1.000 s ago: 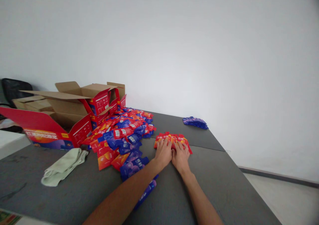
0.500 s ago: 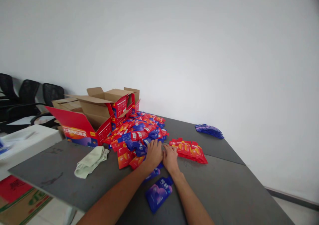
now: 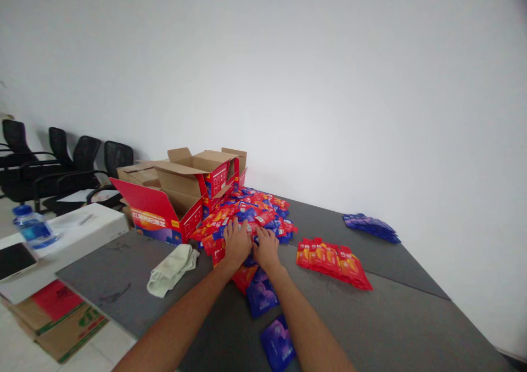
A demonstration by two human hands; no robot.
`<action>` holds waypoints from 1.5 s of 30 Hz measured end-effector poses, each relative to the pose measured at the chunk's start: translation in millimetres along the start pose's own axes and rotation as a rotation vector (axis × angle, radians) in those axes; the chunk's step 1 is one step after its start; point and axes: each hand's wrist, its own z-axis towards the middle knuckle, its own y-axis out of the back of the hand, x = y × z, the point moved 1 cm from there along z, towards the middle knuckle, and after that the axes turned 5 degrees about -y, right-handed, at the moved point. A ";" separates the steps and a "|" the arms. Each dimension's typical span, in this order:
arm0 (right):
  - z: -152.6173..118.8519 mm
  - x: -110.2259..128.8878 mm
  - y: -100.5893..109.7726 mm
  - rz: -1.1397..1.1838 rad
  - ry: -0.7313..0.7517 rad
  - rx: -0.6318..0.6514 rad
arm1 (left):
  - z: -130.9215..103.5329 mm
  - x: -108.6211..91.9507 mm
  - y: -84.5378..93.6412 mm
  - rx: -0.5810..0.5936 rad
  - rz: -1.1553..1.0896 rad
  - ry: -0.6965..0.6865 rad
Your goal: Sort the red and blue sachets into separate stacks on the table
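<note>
A heap of red and blue pouches (image 3: 263, 203) lies on the dark table, and both my hands are at its near side. My left hand (image 3: 237, 242) rests on the pouches with its fingers spread. Close beside it, my right hand (image 3: 267, 247) touches the heap with bent fingers apart; its fingertips are partly hidden among the pouches. Below the hands lies a blue pouch (image 3: 262, 294), partly behind my right wrist. Another blue pouch (image 3: 276, 341) is nearer me, partly covered by my right forearm.
An overlapping row of red pouches (image 3: 332, 261) lies to the right, with a stack of blue pouches (image 3: 370, 227) farther back. Open red cartons (image 3: 154, 218) and a folded pale cloth (image 3: 172, 270) are left. A water bottle (image 3: 35, 229) and a phone (image 3: 15, 261) rest on a white surface.
My view has turned left, so the scene sits farther right. Both hands have moved left and deeper into the heap, away from the red row. More of the near blue pouch shows.
</note>
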 end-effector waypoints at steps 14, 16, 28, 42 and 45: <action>7.7 29.1 -11.1 0.163 -0.050 -0.041 | 14.3 15.0 -1.0 -0.144 -0.487 0.031; 7.6 29.3 -6.9 0.235 -0.026 -0.059 | 12.5 6.6 6.6 -0.247 -0.531 -0.004; -24.2 -3.3 45.3 0.665 -0.053 -0.201 | -18.4 -47.4 35.0 -0.319 -0.631 -0.327; -100.8 -121.5 112.6 0.858 -0.330 -0.148 | -84.8 -125.6 12.8 0.122 -0.646 -0.801; -110.4 -134.1 121.8 0.895 -0.372 -0.162 | -95.2 -132.7 5.1 0.206 -0.630 -0.822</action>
